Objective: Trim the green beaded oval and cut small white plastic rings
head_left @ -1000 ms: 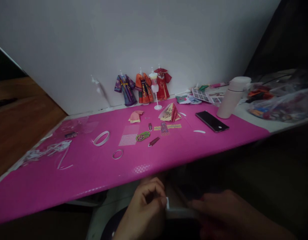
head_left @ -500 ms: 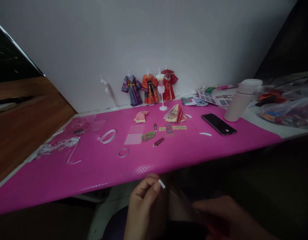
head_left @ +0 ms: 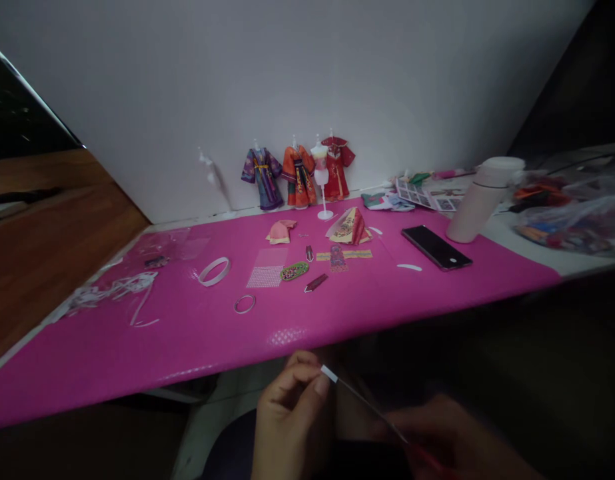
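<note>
In the lower middle of the head view, my left hand pinches a small white strip between thumb and fingertips, just below the table's front edge. My right hand, dark and blurred at lower right, is closed around what look like red-handled scissors. Their thin metal blades point up and left, with the tip at or very near the strip's right end. The dim light hides most of the handle.
A pink-covered table holds doll-clothes pieces, a beaded green oval, a white tape ring and a metal ring. A phone and bottle stand right. Dressed miniature mannequins line the wall.
The scissors' blades have come up to the white strip from the right and now show clearly. My left hand has shifted slightly right, and the strip is turned a little.
</note>
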The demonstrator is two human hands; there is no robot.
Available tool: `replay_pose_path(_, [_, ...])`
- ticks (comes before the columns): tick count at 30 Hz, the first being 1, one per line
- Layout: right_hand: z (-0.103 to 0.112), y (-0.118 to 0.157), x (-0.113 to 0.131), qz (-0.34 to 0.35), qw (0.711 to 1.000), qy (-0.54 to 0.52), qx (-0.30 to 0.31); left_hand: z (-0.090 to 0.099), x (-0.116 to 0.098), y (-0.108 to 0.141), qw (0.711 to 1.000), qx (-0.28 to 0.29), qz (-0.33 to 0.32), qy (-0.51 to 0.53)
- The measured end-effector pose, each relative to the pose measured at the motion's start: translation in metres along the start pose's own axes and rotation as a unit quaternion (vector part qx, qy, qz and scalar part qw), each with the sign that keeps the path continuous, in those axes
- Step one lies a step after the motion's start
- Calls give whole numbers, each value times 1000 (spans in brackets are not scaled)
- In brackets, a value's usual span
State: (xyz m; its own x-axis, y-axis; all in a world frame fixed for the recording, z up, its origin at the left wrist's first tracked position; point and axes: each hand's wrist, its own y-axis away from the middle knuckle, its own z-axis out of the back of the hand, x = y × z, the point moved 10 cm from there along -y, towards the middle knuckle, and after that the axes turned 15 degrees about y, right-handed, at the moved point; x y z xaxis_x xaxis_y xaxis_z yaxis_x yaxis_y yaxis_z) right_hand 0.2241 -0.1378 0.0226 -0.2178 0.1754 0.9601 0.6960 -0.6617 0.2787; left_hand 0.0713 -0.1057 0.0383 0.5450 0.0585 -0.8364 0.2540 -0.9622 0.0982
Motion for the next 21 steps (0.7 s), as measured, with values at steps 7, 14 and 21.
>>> replay_pose_path(7, [0,2,-7,-17,999,40,-3,1,-2,2,999,-1,-13,-42])
replay_pose_path(14, [2,2,-3,-4,998,65,-12,0,-6,2,998,-2,-22,-59])
replay_pose_path(21, [1,3,3,6,998,64,-4,-1,-7,2,998,-1,-24,-63])
